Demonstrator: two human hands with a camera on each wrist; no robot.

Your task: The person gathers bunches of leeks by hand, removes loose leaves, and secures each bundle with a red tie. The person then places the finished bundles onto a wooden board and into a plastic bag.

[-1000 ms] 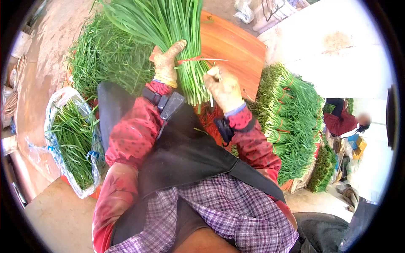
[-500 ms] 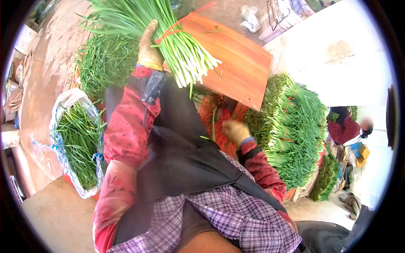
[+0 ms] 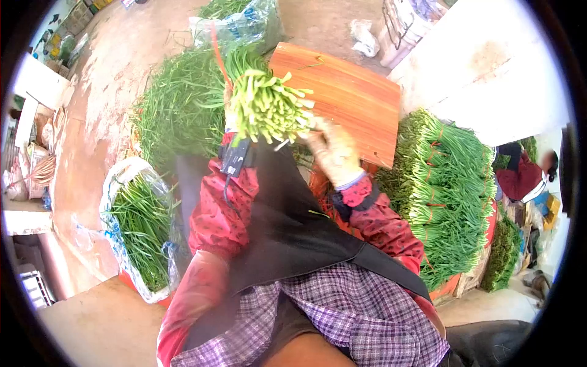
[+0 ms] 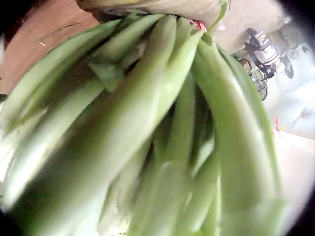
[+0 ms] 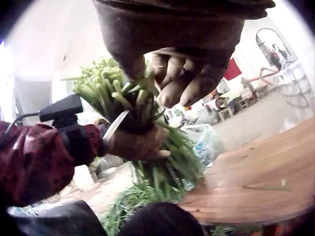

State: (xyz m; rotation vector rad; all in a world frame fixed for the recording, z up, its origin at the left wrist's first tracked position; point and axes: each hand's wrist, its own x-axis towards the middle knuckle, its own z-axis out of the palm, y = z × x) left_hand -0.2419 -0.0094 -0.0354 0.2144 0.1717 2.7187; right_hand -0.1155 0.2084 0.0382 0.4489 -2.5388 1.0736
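Observation:
My gloved left hand [image 3: 230,110] grips a bunch of green stalks [image 3: 269,104], its pale cut ends toward me; the bunch hides most of that hand. In the right wrist view, the left hand's fingers [image 5: 140,145] wrap round the bunch [image 5: 106,86]. An orange-red strip [image 3: 220,55] sticks up beside it. My gloved right hand [image 3: 335,150] is at the bunch's right edge; in the right wrist view its fingers are curled [image 5: 179,83], with a green stem seen between thumb and fingers. A pale pointed strip [image 5: 116,125] shows below the stalk ends. Stalks [image 4: 147,113] fill the left wrist view.
A wooden board [image 3: 342,92] lies beyond my right hand. Tied bunches [image 3: 446,202] are stacked at right, with loose greens [image 3: 177,104] at left and a plastic-lined container of greens [image 3: 143,223] nearer. A person in dark red [image 3: 520,177] is at far right.
The bunch has tipped so its cut ends face me. My right hand moved down to the red material under the board, then back up to the bunch.

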